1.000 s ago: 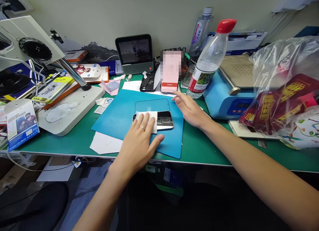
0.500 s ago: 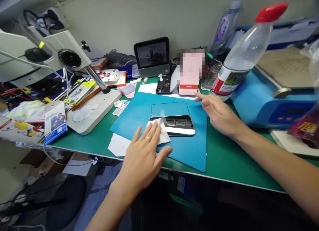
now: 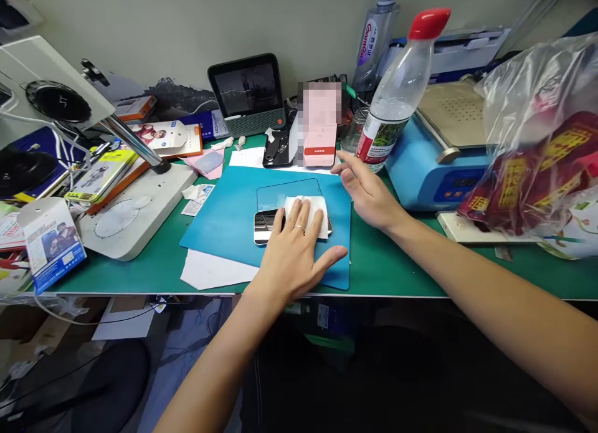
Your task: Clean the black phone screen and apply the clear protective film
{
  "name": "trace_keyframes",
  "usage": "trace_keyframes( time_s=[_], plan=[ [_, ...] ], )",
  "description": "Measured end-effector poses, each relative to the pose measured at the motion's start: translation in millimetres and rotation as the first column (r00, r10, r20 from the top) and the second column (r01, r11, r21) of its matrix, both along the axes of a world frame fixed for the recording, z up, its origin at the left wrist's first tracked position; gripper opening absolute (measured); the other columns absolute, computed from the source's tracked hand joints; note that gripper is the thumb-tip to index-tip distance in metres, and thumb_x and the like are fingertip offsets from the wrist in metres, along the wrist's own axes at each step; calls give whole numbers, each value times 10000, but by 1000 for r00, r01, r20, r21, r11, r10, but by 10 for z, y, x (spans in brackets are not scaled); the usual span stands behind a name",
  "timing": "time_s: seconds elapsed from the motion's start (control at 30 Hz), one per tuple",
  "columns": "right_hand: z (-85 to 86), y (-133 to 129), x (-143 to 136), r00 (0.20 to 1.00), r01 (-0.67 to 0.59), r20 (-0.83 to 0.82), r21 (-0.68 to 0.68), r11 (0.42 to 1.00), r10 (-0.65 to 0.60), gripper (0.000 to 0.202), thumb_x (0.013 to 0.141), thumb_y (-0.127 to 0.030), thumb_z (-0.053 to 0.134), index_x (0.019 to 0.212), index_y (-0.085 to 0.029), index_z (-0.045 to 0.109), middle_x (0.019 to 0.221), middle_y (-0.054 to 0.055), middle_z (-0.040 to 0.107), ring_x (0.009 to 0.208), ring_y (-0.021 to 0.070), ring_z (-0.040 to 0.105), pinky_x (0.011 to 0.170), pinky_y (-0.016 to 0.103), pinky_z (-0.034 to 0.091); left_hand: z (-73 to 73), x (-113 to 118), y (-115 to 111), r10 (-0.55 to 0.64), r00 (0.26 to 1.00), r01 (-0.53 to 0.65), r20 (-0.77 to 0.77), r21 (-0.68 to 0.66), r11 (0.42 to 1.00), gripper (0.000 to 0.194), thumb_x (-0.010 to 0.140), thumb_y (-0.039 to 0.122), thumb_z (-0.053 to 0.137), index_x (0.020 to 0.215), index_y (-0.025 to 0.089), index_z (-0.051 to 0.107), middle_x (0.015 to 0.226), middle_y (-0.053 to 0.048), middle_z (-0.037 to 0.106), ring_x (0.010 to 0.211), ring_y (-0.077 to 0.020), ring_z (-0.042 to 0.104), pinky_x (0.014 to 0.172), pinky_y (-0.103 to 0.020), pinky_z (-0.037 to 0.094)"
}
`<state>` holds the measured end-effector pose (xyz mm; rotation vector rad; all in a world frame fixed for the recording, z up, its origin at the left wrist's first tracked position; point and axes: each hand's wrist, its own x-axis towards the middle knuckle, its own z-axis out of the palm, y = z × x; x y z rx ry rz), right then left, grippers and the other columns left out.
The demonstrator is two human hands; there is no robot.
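My left hand (image 3: 293, 252) lies flat with its fingers spread, pressing a white wipe (image 3: 318, 210) onto the right part of a phone (image 3: 262, 228). The phone lies face up on a blue mat (image 3: 219, 218), its dark glossy screen partly hidden by hand and wipe. Just behind it rests a clear, black-edged screen protector (image 3: 271, 195). To the right, my right hand (image 3: 369, 189) is held open with nothing in it, fingers loosely bent. Its fingertips are close to a phone with a lit pink screen (image 3: 322, 139); whether they touch it I cannot tell.
A bottle with a red cap (image 3: 390, 109) stands behind my right hand, beside a blue machine (image 3: 415, 177). Plastic-bagged red packets (image 3: 518, 190) sit at far right. A smart display (image 3: 247, 93) is at the back, a white stand base (image 3: 135, 215) at left.
My left hand has slid the wipe from the phone's left end toward its right end. The view has turned rightward. My right hand stays open near the pink-screened phone.
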<state>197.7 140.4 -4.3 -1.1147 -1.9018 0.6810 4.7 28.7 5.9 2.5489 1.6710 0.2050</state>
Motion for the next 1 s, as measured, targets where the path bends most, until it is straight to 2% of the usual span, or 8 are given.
trace_keyframes(
  time_s=[0.17, 0.3, 0.43, 0.53, 0.63, 0.87, 0.93, 1.0],
  plan=[
    [48, -44, 1, 998, 40, -53, 89, 995, -35, 704, 1010, -748, 341, 1455, -267, 597, 1350, 121, 718, 1288, 336, 617, 1150, 564, 441, 16, -26, -16, 4, 1000, -4, -5, 9, 1000, 767, 1081, 660, 316, 1632, 133, 395, 1733, -176, 300, 1628, -348, 244, 1309, -560, 240],
    [53, -64, -14, 999, 31, -46, 109, 994, -26, 675, 1024, -736, 316, 1389, -273, 645, 1367, 114, 716, 1287, 322, 613, 1135, 547, 443, -36, -262, -203, 78, 995, -77, -53, 32, 997, 751, 1096, 624, 296, 1649, 120, 357, 1740, -151, 279, 1629, -338, 244, 1305, -569, 251],
    [51, -62, -29, 998, 27, -58, 129, 991, -20, 686, 1033, -729, 288, 1340, -255, 678, 1341, 122, 728, 1263, 316, 622, 1125, 543, 434, -111, -522, -366, 201, 977, -195, -76, 75, 978, 755, 1112, 579, 229, 1649, 55, 315, 1731, -193, 274, 1618, -342, 277, 1288, -602, 275],
    [48, -53, -28, 998, 30, -57, 131, 991, -23, 700, 1030, -739, 268, 1316, -262, 694, 1305, 114, 740, 1246, 311, 626, 1126, 542, 421, -135, -580, -394, 249, 967, -244, -53, 82, 966, 771, 1112, 571, 215, 1639, 16, 315, 1722, -226, 279, 1620, -365, 256, 1285, -610, 281],
    [40, -40, -31, 998, 33, -49, 136, 990, -26, 706, 1026, -750, 249, 1287, -278, 703, 1269, 99, 748, 1226, 297, 636, 1149, 532, 396, -122, -431, -323, 275, 961, -273, -33, 69, 960, 838, 1094, 620, 261, 1631, -21, 311, 1720, -251, 267, 1629, -403, 182, 1296, -607, 250],
    [29, -11, -57, 1000, -10, -13, 132, 991, 12, 787, 1007, -780, 179, 1215, -267, 738, 1244, 104, 742, 1204, 284, 639, 1134, 485, 417, -39, 332, -48, 161, 986, -161, 38, -1, 987, 1009, 1032, 760, 308, 1625, -56, 301, 1721, -275, 237, 1636, -371, 180, 1321, -529, 235],
    [27, -14, -64, 1000, -12, -24, 125, 992, 15, 810, 1004, -783, 157, 1210, -266, 745, 1217, 109, 743, 1198, 286, 640, 1128, 487, 427, -26, 432, -45, 139, 989, -138, 54, -13, 990, 1012, 1031, 770, 283, 1627, -47, 309, 1724, -265, 235, 1638, -360, 177, 1321, -521, 241],
    [28, -22, -72, 999, -23, -35, 124, 992, 28, 832, 997, -789, 136, 1208, -270, 752, 1202, 108, 743, 1202, 285, 639, 1132, 485, 428, -22, 412, -95, 139, 989, -138, 55, -14, 990, 971, 1050, 743, 259, 1633, -32, 310, 1728, -247, 233, 1638, -344, 188, 1323, -507, 243]
  ],
)
